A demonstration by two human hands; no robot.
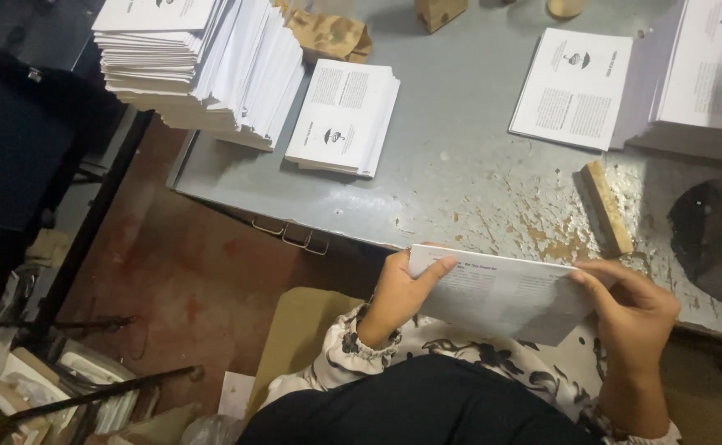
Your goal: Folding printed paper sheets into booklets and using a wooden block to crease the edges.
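Folded paper [501,298] sits in both my hands, close to my body at the near edge of the grey table [460,181]. My left hand [400,292] pinches its left end. My right hand [635,313] holds its right end. A wooden stick [608,206] lies just past it. Paper stacks [343,117] wait farther back.

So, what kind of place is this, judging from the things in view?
Probably a small print or bindery workshop: tall stacks of white printed sheets, a worn grey metal table, and both hands, left hand and right hand, holding a folded printed sheet.
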